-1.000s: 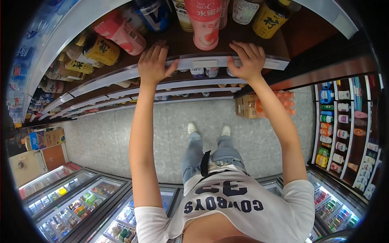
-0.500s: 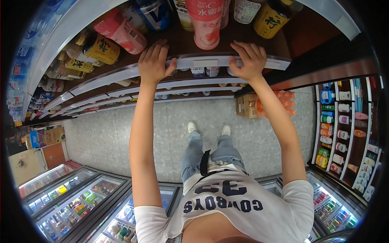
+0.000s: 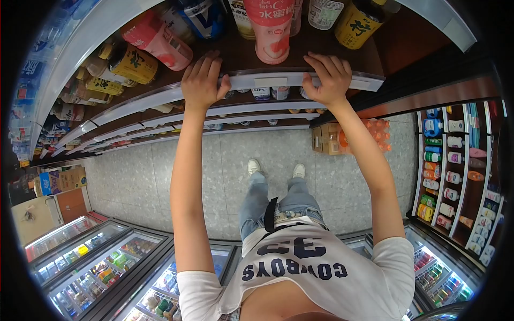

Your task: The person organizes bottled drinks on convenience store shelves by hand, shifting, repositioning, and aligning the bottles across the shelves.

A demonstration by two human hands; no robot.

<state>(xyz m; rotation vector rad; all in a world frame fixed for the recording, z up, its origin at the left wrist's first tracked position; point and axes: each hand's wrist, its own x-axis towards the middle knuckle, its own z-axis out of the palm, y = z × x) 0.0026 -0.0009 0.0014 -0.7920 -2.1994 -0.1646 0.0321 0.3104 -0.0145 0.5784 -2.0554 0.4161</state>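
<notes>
My left hand (image 3: 203,81) rests over the front edge of a brown shelf (image 3: 235,60), fingers flat on its top and thumb out to the side. Along the same white edge strip (image 3: 246,81), my right hand (image 3: 328,80) lies with its fingers spread. Neither hand holds anything. Between them stands a pink peach drink bottle (image 3: 271,32). Another pink bottle (image 3: 159,40) leans in the view just left of my left hand. A blue-labelled bottle (image 3: 202,20) is farther back. Beyond my right hand is a dark bottle with a yellow label (image 3: 357,24).
Lower shelves (image 3: 257,109) with goods run beneath. Cardboard boxes (image 3: 327,140) and orange bottles (image 3: 378,134) sit on the grey floor (image 3: 214,176). Glass-topped freezers (image 3: 112,262) stand behind me. To the right is a rack of toiletry bottles (image 3: 452,176).
Hardly anything differs. Both hands stay on the shelf edge, and the view has shifted very slightly.
</notes>
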